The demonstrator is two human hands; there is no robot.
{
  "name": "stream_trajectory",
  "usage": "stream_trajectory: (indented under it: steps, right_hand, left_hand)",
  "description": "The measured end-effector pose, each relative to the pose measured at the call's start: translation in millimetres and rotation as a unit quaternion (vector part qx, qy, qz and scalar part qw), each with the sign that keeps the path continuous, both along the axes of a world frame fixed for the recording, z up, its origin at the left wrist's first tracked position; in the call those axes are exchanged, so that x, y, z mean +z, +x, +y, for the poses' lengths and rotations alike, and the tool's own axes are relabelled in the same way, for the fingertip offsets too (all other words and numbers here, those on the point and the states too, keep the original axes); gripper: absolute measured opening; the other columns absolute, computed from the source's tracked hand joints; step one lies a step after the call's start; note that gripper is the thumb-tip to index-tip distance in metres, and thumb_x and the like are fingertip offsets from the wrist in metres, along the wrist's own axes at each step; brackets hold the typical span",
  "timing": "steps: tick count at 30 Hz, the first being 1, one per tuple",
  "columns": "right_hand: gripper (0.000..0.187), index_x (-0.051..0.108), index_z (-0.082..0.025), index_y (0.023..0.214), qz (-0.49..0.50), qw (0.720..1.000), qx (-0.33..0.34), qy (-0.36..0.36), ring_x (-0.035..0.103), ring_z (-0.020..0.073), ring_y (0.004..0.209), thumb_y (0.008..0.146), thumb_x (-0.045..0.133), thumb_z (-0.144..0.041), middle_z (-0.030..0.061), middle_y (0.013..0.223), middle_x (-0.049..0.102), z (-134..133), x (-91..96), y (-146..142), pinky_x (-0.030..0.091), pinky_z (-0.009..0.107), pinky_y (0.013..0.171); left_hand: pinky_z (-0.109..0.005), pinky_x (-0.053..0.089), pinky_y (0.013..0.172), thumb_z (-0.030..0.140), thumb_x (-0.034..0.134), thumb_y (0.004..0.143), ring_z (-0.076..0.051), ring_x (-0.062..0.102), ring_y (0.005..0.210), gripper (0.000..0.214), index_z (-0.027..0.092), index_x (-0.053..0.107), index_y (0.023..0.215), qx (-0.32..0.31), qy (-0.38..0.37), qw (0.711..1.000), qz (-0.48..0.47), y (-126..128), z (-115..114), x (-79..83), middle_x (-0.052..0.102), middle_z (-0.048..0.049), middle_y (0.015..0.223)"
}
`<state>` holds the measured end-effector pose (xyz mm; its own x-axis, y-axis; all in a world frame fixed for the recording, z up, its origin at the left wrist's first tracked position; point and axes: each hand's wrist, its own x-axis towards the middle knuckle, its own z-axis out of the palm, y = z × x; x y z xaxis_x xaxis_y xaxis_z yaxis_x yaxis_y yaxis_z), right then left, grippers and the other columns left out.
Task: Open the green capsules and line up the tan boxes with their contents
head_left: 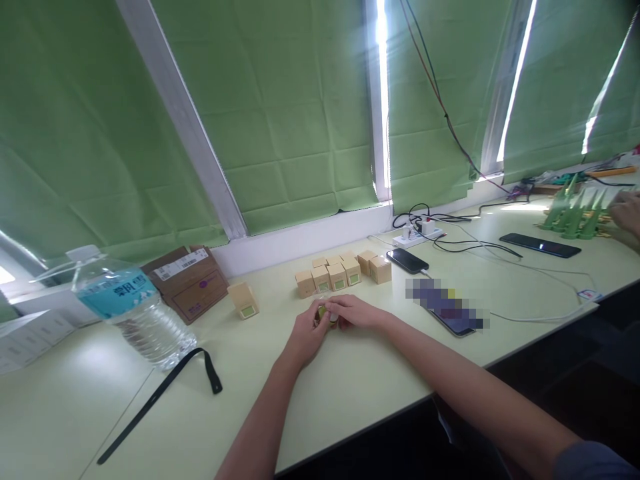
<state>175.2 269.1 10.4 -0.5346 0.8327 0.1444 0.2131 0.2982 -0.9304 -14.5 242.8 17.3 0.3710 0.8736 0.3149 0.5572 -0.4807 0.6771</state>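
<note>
My left hand [309,330] and my right hand [354,311] meet over the table. Between them they grip a small yellow-green round item [327,314], mostly covered by my fingers, so its kind is unclear. Just beyond my fingertips stands a group of small brown cardboard boxes [337,275] with green labels. Farther left, one more small cardboard box [243,301] stands apart with its flap raised.
A large water bottle [135,307], a black strap [160,393] and a brown carton [193,283] lie left. Phones [407,261], a power strip [419,235] and cables are on the right. Another person's hand [626,212] is near green pointed bottles [575,213] at far right.
</note>
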Motion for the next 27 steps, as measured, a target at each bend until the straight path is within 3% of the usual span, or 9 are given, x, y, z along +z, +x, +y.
stream_trajectory:
  steps: [21,27]
  right_hand:
    - [0.046,0.066,-0.02,0.098,0.0,1.0,-0.02,0.019,0.059,0.015,0.057,0.097,0.042,-0.06,0.0027,0.074,0.066,-2.4,-0.9,-3.1,0.044,0.026,0.052]
    - [0.041,0.063,-0.021,0.088,0.004,1.0,-0.022,0.019,0.058,0.0148,0.055,0.098,0.043,-0.056,0.0027,0.072,0.066,-3.4,0.7,-4.4,0.042,0.026,0.05]
  left_hand:
    - [-0.028,0.043,0.068,0.051,0.044,0.095,-0.016,0.056,0.067,0.038,0.022,0.06,0.114,-0.007,-0.004,1.0,-0.001,-1.5,0.7,-0.4,0.068,-0.0004,0.083]
    - [-0.028,0.044,0.072,0.05,0.043,0.096,-0.016,0.057,0.069,0.036,0.023,0.06,0.112,0.012,0.011,1.0,0.011,-0.5,4.0,-3.7,0.065,0.0016,0.077]
